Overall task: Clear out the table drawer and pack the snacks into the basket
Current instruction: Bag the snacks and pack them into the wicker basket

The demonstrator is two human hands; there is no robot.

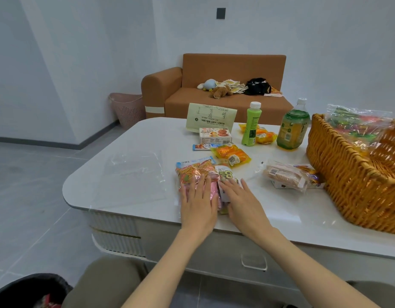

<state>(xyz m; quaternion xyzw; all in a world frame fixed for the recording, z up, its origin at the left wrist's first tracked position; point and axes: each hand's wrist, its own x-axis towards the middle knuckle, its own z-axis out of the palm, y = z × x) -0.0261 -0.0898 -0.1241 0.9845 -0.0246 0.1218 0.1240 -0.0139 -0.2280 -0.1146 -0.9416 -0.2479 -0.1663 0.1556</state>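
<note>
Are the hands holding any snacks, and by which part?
Nothing is gripped. The left hand lies flat on the near end of the orange bag, and the right hand lies flat on the white packet.

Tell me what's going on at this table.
A person has both hands flat on snack packets near the front edge of the table. The left hand rests on an orange snack bag, and the right hand on a white packet beside it. The wicker basket holds a clear bag of colourful snacks. A biscuit box, a green drink bottle and a larger bottle stand out on the table.
</note>
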